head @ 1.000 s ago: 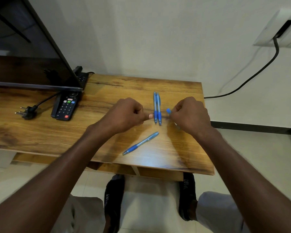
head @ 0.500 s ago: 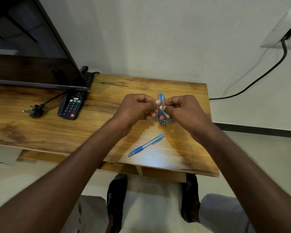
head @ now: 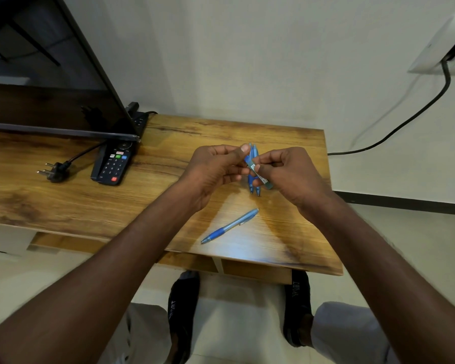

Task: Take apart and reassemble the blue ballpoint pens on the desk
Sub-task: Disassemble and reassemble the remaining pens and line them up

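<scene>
Above the wooden desk [head: 195, 137] both hands hold one blue pen [head: 259, 174] between them, tilted down to the right. My left hand [head: 216, 166] pinches its upper end with thumb and fingers. My right hand [head: 289, 172] grips the barrel, which bears a white label. Two more blue pens [head: 255, 189] lie side by side on the desk behind the hands, mostly hidden. Another blue pen [head: 230, 226] lies slanted near the front edge.
A black remote [head: 113, 164] lies at the left under the corner of a dark screen [head: 50, 101]. A black plug [head: 54, 172] and a power strip [head: 139, 119] are nearby. The desk's right edge is close to the hands. A black cable [head: 405, 122] runs along the wall.
The hands, apart on the desk a second ago, have come together and lifted a pen between them. The view has shifted slightly.
</scene>
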